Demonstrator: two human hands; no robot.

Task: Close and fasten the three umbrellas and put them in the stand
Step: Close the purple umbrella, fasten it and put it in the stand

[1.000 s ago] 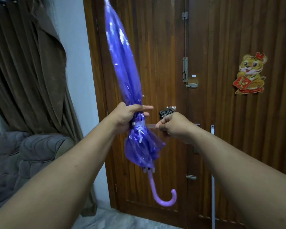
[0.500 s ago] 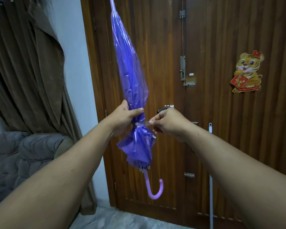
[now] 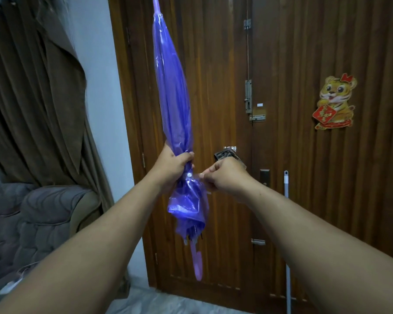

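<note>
Here, the door (image 3: 293,155), dark ribbed wood, is filling the frame from 12 through 3 o'clock. The curtain (image 3: 36,91), brown and pleated, is hanging along the 9 to 10 o'clock side, with a strip of pale wall (image 3: 100,87) showing between it and the door. The sofa (image 3: 32,223), grey and quilted, is sitting at 8 o'clock below the curtain.

The umbrella (image 3: 173,98), translucent purple, is being held upright in mid-air in front of the door, just left of centre, tip pointing to 12 o'clock and running out of frame, canopy folded and gathered narrow at the middle. Its hooked handle (image 3: 197,264), lilac, is hanging toward 6 o'clock, edge-on to the camera.

The left hand (image 3: 170,168) is wrapping closed around the gathered canopy at the centre. The right hand (image 3: 227,177), at 3 o'clock of the left and just beside it, is pinching the clear strap (image 3: 196,176) between thumb and fingertips, pulling it across the canopy. A white snap (image 3: 189,175) is showing on the canopy just under the left thumb.

The tiger sticker (image 3: 335,103) is sitting on the door at 2 o'clock. The pole (image 3: 286,234), white, is leaning against the door at 4 o'clock. The bolt (image 3: 248,98) is running down the door seam at 1 o'clock.
</note>
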